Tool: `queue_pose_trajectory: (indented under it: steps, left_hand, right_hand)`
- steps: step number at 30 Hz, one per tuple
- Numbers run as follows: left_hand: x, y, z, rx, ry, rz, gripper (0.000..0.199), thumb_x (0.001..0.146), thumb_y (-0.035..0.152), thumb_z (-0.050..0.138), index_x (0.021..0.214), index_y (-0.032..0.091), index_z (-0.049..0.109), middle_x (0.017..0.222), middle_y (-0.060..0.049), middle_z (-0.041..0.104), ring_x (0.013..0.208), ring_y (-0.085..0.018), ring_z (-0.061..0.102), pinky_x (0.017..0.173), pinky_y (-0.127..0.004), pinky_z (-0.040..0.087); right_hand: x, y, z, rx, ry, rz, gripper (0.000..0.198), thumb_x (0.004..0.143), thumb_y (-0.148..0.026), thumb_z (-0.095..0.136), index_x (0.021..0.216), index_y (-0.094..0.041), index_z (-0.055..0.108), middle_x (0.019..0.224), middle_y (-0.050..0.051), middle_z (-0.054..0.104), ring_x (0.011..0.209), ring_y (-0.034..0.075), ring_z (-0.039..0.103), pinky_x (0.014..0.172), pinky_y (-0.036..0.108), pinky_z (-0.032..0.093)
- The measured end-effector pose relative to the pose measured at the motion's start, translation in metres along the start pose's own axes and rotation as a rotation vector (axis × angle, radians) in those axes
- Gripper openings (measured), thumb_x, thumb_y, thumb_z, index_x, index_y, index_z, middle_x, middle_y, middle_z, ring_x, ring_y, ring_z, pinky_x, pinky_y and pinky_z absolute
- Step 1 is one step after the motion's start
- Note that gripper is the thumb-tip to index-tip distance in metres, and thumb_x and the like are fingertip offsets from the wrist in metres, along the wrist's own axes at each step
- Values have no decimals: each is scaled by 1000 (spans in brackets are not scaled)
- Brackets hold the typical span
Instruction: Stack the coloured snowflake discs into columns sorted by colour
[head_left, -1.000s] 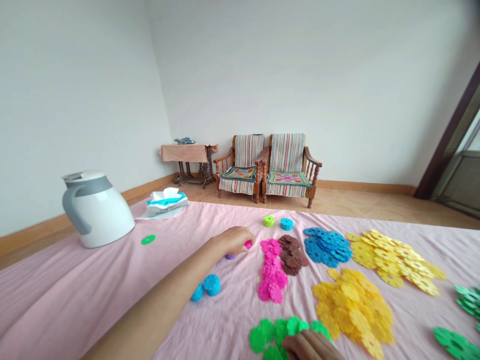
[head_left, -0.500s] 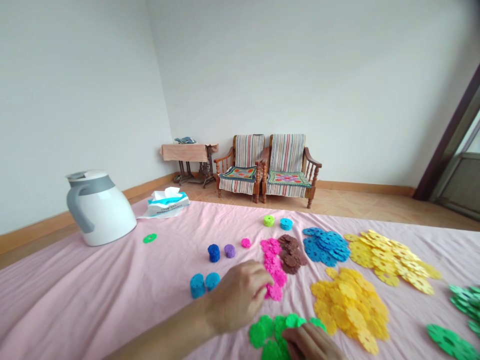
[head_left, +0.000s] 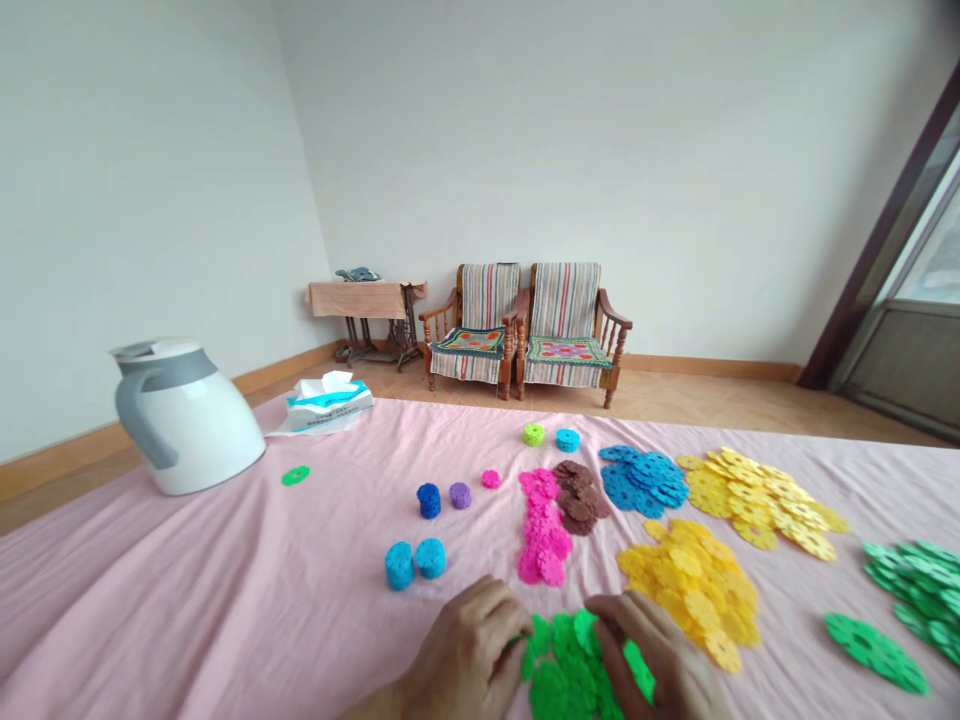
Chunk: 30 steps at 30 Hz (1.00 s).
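Note:
A heap of bright green notched plastic discs lies at the near edge of the view, between my two hands. At its left side is my left hand, fingers curled inward and tips against the green discs; whatever they pinch is hidden. My right hand rests over the heap's right side with thumb and forefinger apart, green discs showing between them. Just beyond the heap lies a column of overlapping pink discs. A pile of yellow discs is beside my right hand, and two light blue stacks stand beyond my left.
Brown discs, blue discs, another yellow pile and darker green discs lie farther out. Small stacks, including dark blue and purple, stand left. A white jug and tissue pack sit on the pink cloth.
My left hand has moved back from the pink discs to the green heap, leaving the pink column uncovered. My right hand has shifted slightly right and forward, its fingers spreading.

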<state>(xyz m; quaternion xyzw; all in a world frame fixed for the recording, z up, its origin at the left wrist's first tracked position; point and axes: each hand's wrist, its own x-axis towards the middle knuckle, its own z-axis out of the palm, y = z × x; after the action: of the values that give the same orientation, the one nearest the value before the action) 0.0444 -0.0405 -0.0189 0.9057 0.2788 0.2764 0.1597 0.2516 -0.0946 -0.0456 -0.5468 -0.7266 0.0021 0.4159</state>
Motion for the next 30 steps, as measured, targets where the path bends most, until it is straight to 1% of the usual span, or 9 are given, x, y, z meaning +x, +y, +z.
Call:
queue_pose_trajectory:
  steps: [3,5,10,16,20,22,25,27,30]
  left_hand:
    - [1,-2,-2,-34,-14,-47,14,79,3,50,80,16,57,80,-3,59,81,-16,53,69,-24,40]
    - [1,-5,0,-51,-30,-47,15,77,2,51,79,15,58,79,-3,60,81,-16,53,70,-24,40]
    - [0,-14,5,-114,-18,-23,19,68,-2,56,77,15,61,77,-2,61,79,-15,54,69,-23,41]
    - [2,-23,6,-135,-11,14,18,66,0,58,76,14,63,74,-3,62,76,-14,55,67,-21,42]
    - [2,-27,9,-125,-9,29,16,64,0,60,73,13,64,72,-3,62,75,-14,56,67,-21,42]
    - [1,-28,10,-126,-8,37,17,63,-1,61,73,13,64,72,-3,62,75,-14,56,67,-21,42]
    - [1,-29,12,-126,-7,47,18,63,-1,61,74,13,64,73,-3,63,75,-14,57,67,-21,43]
    - [1,-30,12,-126,-6,53,18,63,-1,61,74,14,64,73,-2,63,75,-14,57,68,-21,43]
    - [1,-30,13,-131,-1,59,17,64,0,61,73,14,64,72,-2,63,75,-13,57,68,-20,43]
  right_hand:
    - [14,2,1,-28,-107,64,10,90,-25,46,91,-24,56,77,0,61,69,15,61,63,25,49]
    - [26,3,6,-48,-190,88,9,88,-22,46,91,-23,54,81,2,60,71,16,61,64,28,48]
    - [49,7,23,-59,-245,108,10,83,-18,49,93,-18,53,87,6,58,79,20,58,69,33,45]
    - [52,14,33,-61,-317,94,14,80,-16,51,93,-17,53,90,8,58,84,21,56,72,31,44]
    - [54,18,30,-53,-396,172,9,75,-15,54,83,-18,56,83,5,60,74,18,57,65,26,43]
    - [54,19,28,-33,-410,181,11,74,-13,55,82,-19,59,81,3,61,72,16,58,63,25,43]
    - [52,21,23,23,-400,106,16,80,-15,48,81,-20,64,81,4,63,72,16,59,64,24,43]
    - [51,23,21,30,-380,70,24,86,-19,43,79,-20,66,80,5,64,73,16,61,65,25,44]
    - [56,23,20,-19,-315,89,31,90,-28,40,77,-21,67,77,5,62,72,18,60,65,27,43]
